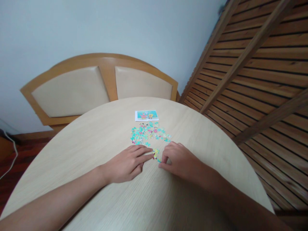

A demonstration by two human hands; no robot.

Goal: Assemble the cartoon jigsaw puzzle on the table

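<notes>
Head view: we'd best steady the yellow pieces (156, 152) with left hand (131, 162) outstretched, right hand (178, 160) curled at teal piece (159, 161), pinch unclear.

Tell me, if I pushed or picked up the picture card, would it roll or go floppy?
It probably wouldn't roll, since the picture card lies flat. It would likely slide easily, because the table looks smooth. It looks thin, so it may be light and bend a little when lifted.
</notes>
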